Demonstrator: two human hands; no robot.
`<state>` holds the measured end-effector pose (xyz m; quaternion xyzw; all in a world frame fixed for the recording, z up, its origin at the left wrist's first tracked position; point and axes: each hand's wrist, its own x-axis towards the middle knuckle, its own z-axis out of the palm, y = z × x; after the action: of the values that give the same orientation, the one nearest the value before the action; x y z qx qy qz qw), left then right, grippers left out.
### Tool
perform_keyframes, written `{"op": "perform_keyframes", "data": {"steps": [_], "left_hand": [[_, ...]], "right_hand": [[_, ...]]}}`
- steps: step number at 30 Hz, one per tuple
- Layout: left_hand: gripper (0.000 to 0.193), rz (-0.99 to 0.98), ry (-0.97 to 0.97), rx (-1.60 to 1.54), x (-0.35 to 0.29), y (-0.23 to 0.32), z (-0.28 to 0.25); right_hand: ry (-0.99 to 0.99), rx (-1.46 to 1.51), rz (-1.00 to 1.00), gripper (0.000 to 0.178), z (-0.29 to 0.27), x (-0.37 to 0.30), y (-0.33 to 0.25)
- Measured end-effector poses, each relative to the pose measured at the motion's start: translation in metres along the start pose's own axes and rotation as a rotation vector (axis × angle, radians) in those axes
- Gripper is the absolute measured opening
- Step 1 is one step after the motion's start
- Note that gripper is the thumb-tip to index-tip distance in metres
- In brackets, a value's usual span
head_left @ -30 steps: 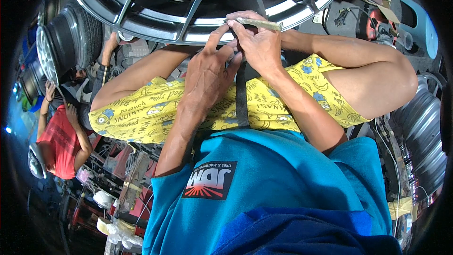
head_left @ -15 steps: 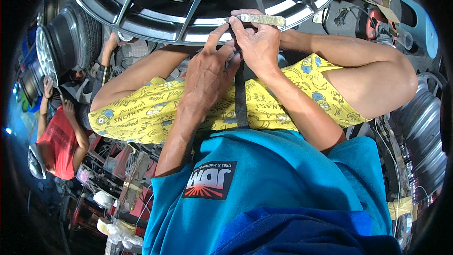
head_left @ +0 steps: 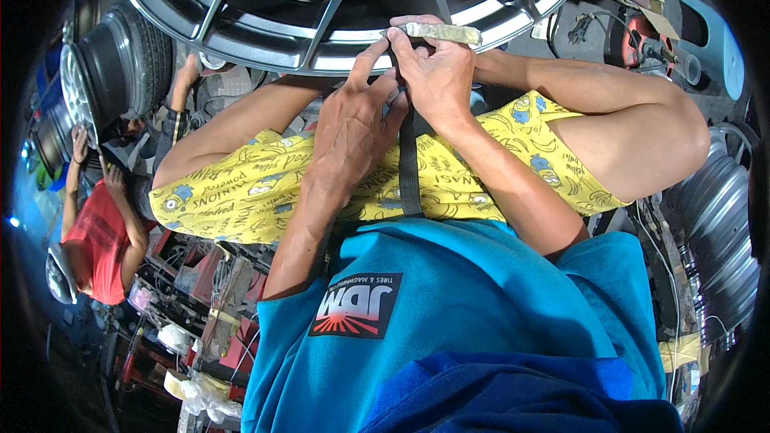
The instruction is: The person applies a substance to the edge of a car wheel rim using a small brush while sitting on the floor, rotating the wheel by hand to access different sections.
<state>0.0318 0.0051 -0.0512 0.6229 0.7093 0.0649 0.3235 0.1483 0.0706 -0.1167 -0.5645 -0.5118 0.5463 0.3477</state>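
A dark grey alloy wheel rim (head_left: 241, 44) with a bright machined lip stands in front of me, its spokes reaching up out of the picture. My right hand (head_left: 437, 80) is closed around a slim tool (head_left: 445, 33) with a pale, worn, wrapped-looking handle. The tool lies across the lip, its narrow tip pointing left; the tip's shape is too small to make out. Close on its left, my left hand (head_left: 353, 124) has its fingers apart, the forefinger stretched up to the wheel's lower edge near the tip. Some of its fingertips are hidden.
Another person (head_left: 100, 232) in red works at the far left, hands by a second wheel (head_left: 84, 96). A tyre (head_left: 152, 56) stands beside it. At the upper right are a red power tool (head_left: 642, 44) and a light blue plastic piece (head_left: 722, 48). Silver rims (head_left: 718, 224) stand at the right.
The tool and my right hand have shifted very slightly to the left along the lip. My left hand stays almost where it was. The wheel has not visibly moved.
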Motion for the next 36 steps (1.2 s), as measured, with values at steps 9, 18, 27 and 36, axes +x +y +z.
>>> {"op": "perform_keyframes", "data": {"steps": [9, 18, 27, 36], "left_hand": [[0.021, 0.023, 0.011, -0.011, -0.0003, 0.0003, -0.0013], [0.023, 0.017, 0.008, -0.040, 0.0001, -0.0011, -0.0005], [0.019, 0.007, 0.010, -0.069, 0.0001, 0.0002, -0.0010], [0.020, 0.014, 0.023, -0.046, 0.0001, -0.0004, 0.0015]], "right_hand": [[-0.003, -0.051, 0.020, 0.013, 0.0044, 0.0031, 0.0037], [-0.065, 0.067, 0.162, 0.018, 0.0016, 0.0033, 0.0040], [-0.021, 0.091, 0.137, 0.012, 0.0038, 0.0004, 0.0056], [-0.018, 0.042, 0.069, 0.012, 0.0027, 0.0019, 0.0019]]}}
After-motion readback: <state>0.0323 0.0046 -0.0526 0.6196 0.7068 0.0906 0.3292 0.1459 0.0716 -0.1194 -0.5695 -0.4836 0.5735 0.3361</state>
